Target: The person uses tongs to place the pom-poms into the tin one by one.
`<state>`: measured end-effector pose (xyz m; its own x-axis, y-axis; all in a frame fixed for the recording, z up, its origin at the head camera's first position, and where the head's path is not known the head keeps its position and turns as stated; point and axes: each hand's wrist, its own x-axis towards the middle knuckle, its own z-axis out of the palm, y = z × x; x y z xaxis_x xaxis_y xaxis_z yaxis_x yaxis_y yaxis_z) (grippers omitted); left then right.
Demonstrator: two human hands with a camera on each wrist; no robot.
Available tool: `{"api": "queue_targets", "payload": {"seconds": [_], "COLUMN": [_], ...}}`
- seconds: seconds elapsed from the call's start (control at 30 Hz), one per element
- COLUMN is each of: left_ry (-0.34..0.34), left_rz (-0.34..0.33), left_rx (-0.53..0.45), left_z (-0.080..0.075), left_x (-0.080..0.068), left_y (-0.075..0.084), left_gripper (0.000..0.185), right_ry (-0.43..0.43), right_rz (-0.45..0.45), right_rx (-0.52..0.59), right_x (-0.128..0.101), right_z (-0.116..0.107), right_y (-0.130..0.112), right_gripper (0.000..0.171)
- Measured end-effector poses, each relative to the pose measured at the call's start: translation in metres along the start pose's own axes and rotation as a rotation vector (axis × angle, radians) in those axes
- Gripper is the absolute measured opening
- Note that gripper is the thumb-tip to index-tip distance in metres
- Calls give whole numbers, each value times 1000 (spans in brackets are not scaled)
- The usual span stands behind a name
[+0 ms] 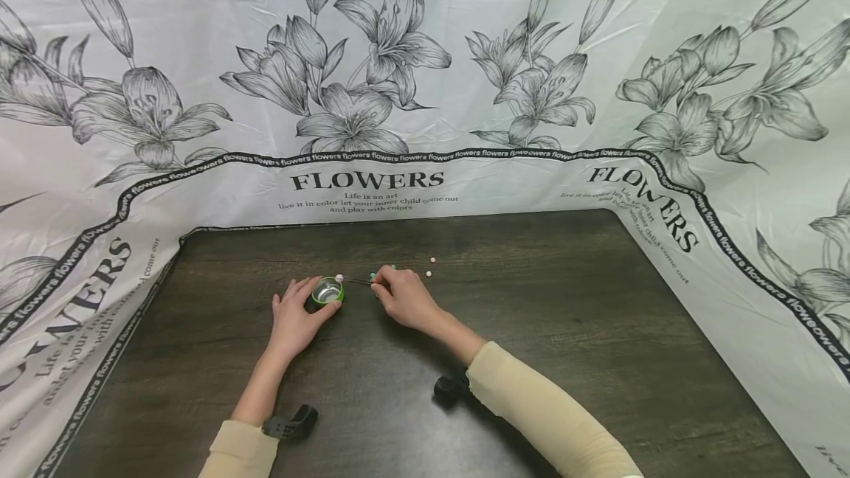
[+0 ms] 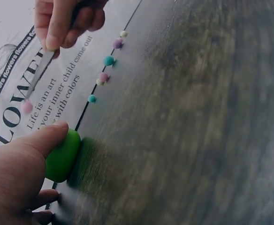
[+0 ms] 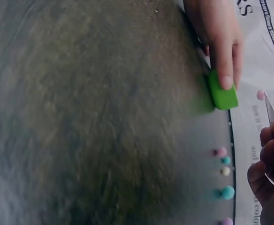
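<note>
Left hand [image 1: 295, 319] clasping green cup [image 1: 327, 291]; right hand [image 1: 403, 299] pinching tweezers [image 1: 358, 281], apparently with pink bead [image 1: 339, 278].

The surface [image 1: 531, 330] looks like dark wood with a visible grain, pretty matt, only a faint sheen. The backdrop sheet [image 1: 465, 35] around it is thin and slightly glossy with creases, could be plastic film or coated paper, hard to say. The little green cup [image 1: 328, 291] looks like smooth plastic outside with a shiny, metal-looking inside. The tweezers [image 1: 358, 281] read as bright metal. The small balls [image 2: 108, 60] look soft and matt, a bit fuzzy. The sleeves [image 1: 544, 411] are matt knit cloth.
</note>
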<state>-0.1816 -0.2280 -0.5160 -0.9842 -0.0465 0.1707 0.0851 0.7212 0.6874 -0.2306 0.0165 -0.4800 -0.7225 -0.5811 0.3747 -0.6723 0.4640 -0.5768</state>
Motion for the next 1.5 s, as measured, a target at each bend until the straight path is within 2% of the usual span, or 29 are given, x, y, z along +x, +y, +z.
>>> {"api": "queue_targets", "payload": {"seconds": [0.33, 0.7, 1.1, 1.5], "left_ry": [0, 3, -6, 9], "left_rz": [7, 11, -6, -6], "left_rx": [-3, 6, 2, 19], "left_z": [1, 1, 0, 1], "left_x": [0, 0, 1, 2], "left_y": [-3, -1, -1, -1], "left_gripper": [68, 67, 68, 68], "right_ry": [-81, -94, -87, -20], "right_rz": [43, 50, 59, 86], "right_rx": [-3, -32, 18, 65], "right_x": [4, 5, 4, -3], "right_z": [14, 21, 17, 2], "right_y": [-2, 0, 4, 16], "right_gripper": [10, 11, 17, 19]}}
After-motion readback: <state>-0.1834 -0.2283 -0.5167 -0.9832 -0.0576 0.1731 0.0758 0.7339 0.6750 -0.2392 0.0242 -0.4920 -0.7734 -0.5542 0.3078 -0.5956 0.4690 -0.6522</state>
